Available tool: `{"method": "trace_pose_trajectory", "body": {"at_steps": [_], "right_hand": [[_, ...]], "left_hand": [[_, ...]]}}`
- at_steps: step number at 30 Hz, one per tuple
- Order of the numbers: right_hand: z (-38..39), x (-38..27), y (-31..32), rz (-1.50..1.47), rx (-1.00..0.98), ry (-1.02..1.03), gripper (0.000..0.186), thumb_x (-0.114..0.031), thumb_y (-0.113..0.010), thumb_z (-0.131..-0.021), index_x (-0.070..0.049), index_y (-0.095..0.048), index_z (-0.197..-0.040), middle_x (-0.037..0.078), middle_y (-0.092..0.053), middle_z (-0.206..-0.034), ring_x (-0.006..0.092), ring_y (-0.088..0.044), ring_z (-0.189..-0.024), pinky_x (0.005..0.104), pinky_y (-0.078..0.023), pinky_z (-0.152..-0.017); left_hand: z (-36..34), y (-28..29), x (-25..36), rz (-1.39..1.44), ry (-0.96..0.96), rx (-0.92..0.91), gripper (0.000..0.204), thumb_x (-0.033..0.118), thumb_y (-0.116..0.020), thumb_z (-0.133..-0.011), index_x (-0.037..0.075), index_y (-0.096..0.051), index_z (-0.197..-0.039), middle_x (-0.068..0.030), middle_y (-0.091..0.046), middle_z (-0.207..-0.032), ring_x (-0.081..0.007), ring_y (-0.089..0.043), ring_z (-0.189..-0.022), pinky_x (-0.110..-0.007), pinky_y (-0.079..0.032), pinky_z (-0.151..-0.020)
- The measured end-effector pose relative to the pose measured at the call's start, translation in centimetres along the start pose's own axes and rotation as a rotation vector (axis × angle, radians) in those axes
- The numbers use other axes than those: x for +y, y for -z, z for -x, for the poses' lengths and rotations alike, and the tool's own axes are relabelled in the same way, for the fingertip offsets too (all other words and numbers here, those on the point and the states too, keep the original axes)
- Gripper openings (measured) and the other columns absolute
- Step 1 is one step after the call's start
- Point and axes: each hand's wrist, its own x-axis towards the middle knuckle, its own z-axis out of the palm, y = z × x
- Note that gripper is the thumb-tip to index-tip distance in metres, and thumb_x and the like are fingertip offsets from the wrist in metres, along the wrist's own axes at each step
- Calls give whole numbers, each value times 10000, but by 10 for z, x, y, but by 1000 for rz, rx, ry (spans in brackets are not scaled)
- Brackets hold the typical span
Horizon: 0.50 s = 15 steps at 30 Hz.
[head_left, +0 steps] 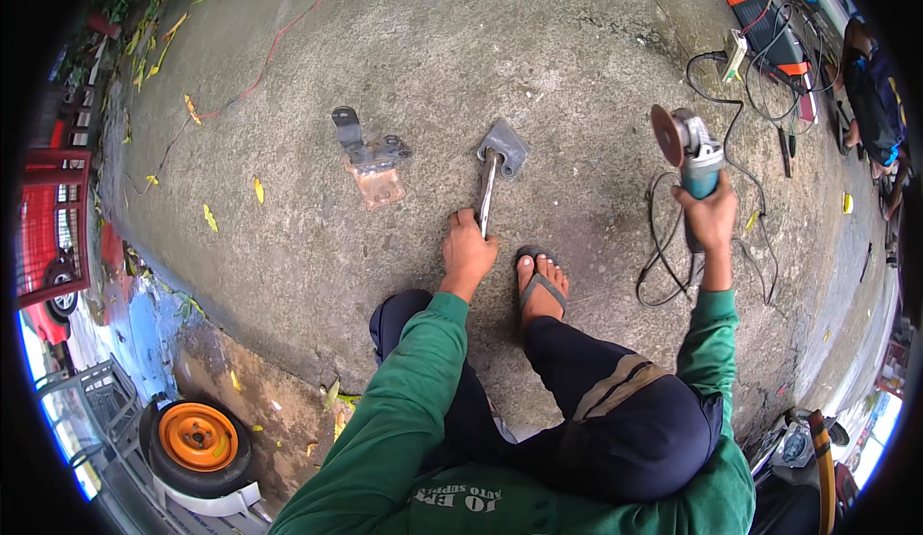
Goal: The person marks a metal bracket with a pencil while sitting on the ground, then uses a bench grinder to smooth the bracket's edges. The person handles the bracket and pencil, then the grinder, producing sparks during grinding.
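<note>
My left hand (469, 254) is closed round the lower end of a metal rod (488, 194). At the rod's far end is a dark grey metal plate (505, 148), resting on the concrete. Out to the right, my right hand (710, 214) grips a teal angle grinder (703, 172) by its body. The grinder's reddish-brown disc (666, 135) points up and to the left, away from the rod. Left of the rod lies a bent metal bracket (370, 155) with dark arms and a rusty square plate. Neither the bracket nor the grinder's disc touches the rod.
A black cord (656, 256) loops on the concrete (577, 64) beside the grinder. A power strip (735, 56) and an orange-and-black machine (769, 30) stand at the far right, near another person (873, 102). A thin red wire (274, 49) crosses the far left. An orange-rimmed wheel (198, 437) lies lower left.
</note>
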Motion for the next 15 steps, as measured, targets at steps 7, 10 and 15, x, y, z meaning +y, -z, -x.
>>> {"method": "trace_pose_trajectory", "body": {"at_steps": [7,10,15], "right_hand": [[29,7,-88,-129,-321,-78,647,-262,-893,-599,41,-632,-1107,218,-737,-978,361,-722,-924,436,-546,-865],[25,-4,-106,-126,-443,-44,680,-261,-902,-587,59,-632,-1122,220,-734,-971,354,-718,-926,434,-543,-855],[23,-30,-117,-172,-501,-93,632,-295,-893,-621,62,-654,-1086,204,-733,-948,316,-716,-911,413,-539,-843]], "left_hand": [[8,-20,5,138,93,-193,507,194,-675,-843,-68,-449,-1214,-362,-670,-937,-537,-657,-923,-597,-513,-860],[14,-41,-3,345,140,-150,407,195,-668,-885,-60,-489,-1146,-329,-686,-906,-504,-679,-892,-566,-529,-798],[18,-45,20,287,131,-83,432,250,-673,-914,-59,-491,-1156,-317,-684,-856,-530,-668,-829,-580,-527,-763]]}}
